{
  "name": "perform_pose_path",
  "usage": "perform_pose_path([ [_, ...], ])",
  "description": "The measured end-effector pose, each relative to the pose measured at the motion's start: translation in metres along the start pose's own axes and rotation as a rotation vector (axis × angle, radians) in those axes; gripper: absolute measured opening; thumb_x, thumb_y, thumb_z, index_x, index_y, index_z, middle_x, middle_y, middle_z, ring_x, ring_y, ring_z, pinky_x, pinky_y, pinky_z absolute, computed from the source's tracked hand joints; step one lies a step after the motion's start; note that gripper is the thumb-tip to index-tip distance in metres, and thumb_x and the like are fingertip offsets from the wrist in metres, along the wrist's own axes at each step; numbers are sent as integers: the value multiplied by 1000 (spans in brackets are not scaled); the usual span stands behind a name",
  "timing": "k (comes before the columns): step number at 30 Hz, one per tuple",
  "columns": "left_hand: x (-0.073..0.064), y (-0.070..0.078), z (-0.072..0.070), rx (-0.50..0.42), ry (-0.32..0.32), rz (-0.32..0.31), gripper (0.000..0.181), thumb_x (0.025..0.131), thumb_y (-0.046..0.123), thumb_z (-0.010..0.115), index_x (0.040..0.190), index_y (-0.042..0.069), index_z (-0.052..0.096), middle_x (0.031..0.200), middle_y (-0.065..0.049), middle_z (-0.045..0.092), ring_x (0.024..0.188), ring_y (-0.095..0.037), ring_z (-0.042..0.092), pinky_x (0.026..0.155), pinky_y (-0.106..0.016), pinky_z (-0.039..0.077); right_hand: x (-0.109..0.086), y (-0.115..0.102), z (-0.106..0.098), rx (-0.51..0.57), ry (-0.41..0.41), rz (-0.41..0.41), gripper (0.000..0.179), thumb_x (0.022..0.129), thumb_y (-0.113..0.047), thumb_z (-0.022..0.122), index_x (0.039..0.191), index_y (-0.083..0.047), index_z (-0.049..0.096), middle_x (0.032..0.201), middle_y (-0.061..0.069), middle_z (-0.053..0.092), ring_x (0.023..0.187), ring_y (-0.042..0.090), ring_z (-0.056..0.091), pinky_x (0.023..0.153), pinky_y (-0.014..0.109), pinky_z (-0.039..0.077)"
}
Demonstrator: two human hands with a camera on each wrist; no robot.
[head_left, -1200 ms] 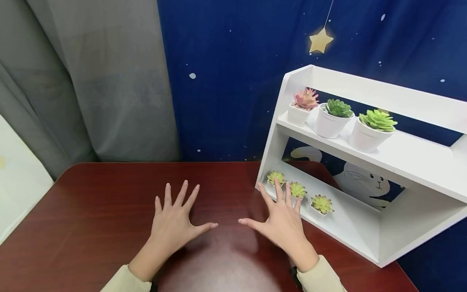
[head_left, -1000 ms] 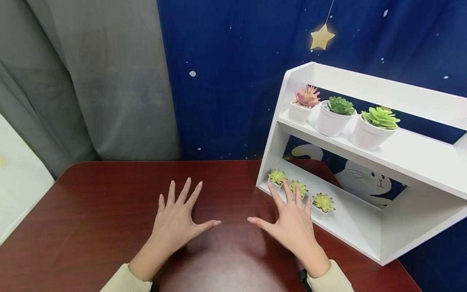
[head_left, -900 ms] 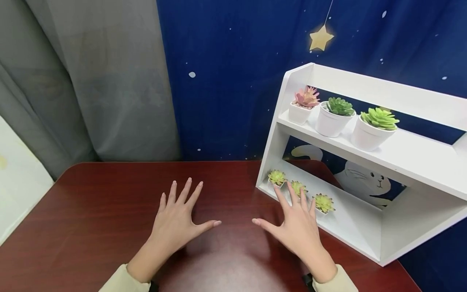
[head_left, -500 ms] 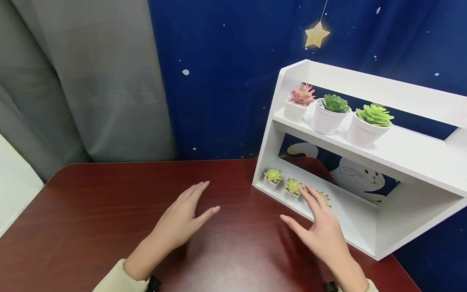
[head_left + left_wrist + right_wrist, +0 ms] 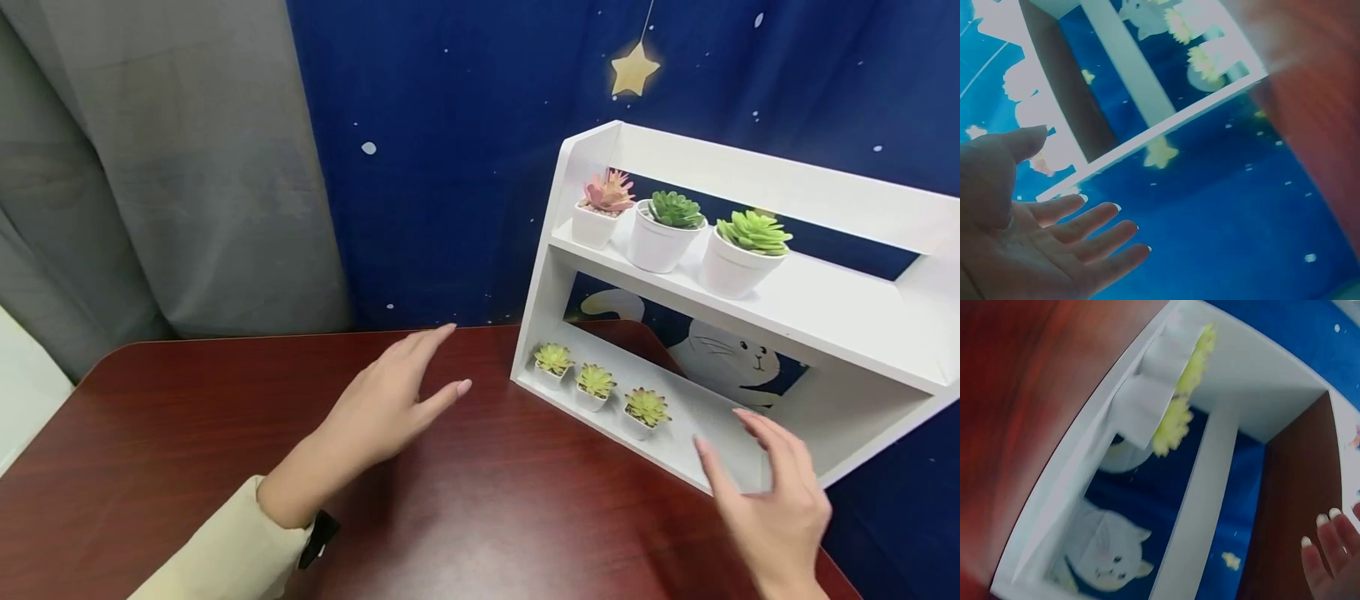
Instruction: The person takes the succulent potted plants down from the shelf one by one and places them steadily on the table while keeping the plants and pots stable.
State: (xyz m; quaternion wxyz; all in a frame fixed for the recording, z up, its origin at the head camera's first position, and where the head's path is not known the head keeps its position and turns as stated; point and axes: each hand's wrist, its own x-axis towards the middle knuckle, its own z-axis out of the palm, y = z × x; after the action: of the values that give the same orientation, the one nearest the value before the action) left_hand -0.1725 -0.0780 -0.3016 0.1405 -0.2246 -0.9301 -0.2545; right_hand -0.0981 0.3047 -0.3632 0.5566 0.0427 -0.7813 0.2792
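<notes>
My left hand hovers over the table, fingers extended and thumb apart, holding nothing; its palm shows in the left wrist view. My right hand, fingers loosely bent and holding nothing, is in front of the right end of the white shelf. On the upper board stand a pink succulent, a dark green succulent and a bright green succulent in white pots. Along the lower board are three small yellow-green succulents, the left one, the middle one and the right one.
The dark red table carries the shelf at its right side. Behind it hang a grey curtain and a blue curtain with a printed star and white cat. A white surface shows at far left.
My right hand has moved right, away from the small succulents toward the shelf's right end. The left hand has moved forward and turned sideways. The head view has shifted slightly.
</notes>
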Motion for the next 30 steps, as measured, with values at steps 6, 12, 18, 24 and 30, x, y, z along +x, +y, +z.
perform_pose_path([
  [6,25,22,-17,-13,-12,15,68,97,53,61,154,24,40,151,-2,52,140,-23,51,107,-51,50,5,22,-21,-95,234,215,45,71,-18,89,105,7,73,108,-27,65,105,-13,52,91,7,40],
  [12,45,35,-25,-196,-73,-1,63,97,49,62,151,23,45,147,-2,56,136,-21,55,109,-47,50,6,35,-36,-194,258,337,51,77,-27,86,120,-9,65,116,-34,40,114,-13,41,90,6,38],
  [18,58,44,-32,-369,-152,-41,57,98,47,61,148,24,47,140,-2,60,130,-21,60,103,-46,54,13,47,-44,-156,200,577,80,81,-24,83,147,-26,37,143,-13,36,128,-1,46,104,13,45],
  [24,76,57,-38,-389,-165,-26,56,99,42,60,148,19,47,137,-4,62,127,-22,62,104,-44,53,21,62,-41,115,104,877,90,85,-10,78,154,-34,27,161,-5,31,145,12,39,119,26,36],
  [30,104,66,-35,-485,-141,-77,57,98,41,63,147,16,49,140,-3,63,126,-19,64,101,-41,55,16,92,-37,164,77,984,71,89,-16,75,149,-34,42,133,-17,53,116,2,54,88,5,44],
])
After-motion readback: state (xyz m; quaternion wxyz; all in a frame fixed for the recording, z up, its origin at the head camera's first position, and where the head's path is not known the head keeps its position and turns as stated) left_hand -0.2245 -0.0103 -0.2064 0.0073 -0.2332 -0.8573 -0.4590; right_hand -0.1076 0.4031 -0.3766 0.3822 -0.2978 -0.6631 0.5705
